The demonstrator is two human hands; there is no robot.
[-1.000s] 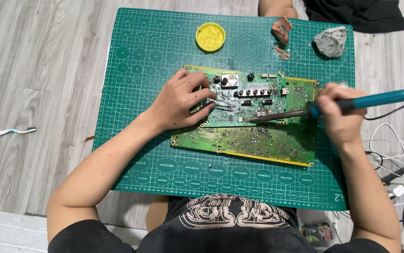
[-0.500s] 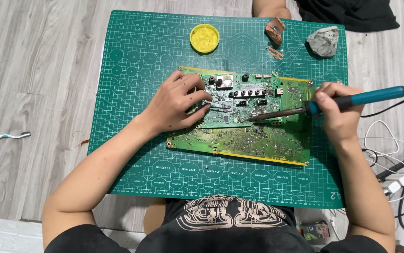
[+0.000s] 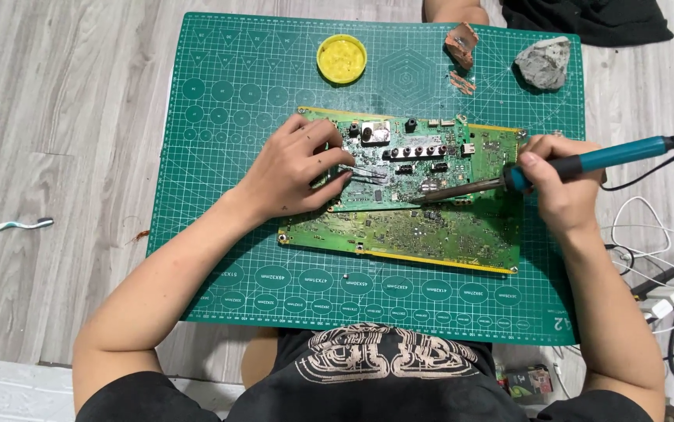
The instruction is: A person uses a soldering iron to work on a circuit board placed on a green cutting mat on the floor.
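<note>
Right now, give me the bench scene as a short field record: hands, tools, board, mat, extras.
left hand: rests on circuit board, pinching metal tweezers
right hand: grips teal-handled soldering iron, tip down on the board
circuit board: green, yellow-edged, flat on mat
mat: green gridded cutting mat on grey wood floor
extras: yellow round tin, grey lump, coppery scraps along the far edge; toothbrush on the floor, left of the mat

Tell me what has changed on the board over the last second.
Very little. The left hand keeps the tweezers pressed on the green circuit board, and the right hand keeps the soldering iron with its tip on the board's middle. Nothing was picked up or let go. The yellow tin on the cutting mat stayed put.
</note>
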